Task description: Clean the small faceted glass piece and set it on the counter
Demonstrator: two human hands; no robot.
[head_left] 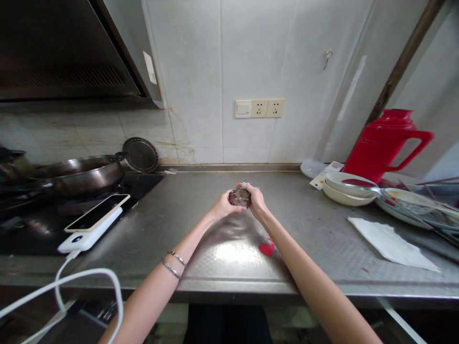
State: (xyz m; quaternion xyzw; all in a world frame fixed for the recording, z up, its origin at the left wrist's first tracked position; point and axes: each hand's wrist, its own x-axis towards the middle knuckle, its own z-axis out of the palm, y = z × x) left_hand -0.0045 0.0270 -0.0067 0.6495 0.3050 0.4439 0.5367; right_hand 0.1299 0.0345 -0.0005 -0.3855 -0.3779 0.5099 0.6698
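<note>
A small brownish object (239, 198) is clasped between my left hand (224, 204) and right hand (256, 199), both curled around it, over the middle of the steel countertop (186, 191). I judge this a two-handed handling step; the next move calls for a steady hold. A red scrap (266, 249) lies toward the front edge.

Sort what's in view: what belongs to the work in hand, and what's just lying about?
In use: left hand, right hand, small brownish object held between them.

Apparently lying about: phone, pan, red flask, stacked bowls, white paper, red scrap.
</note>
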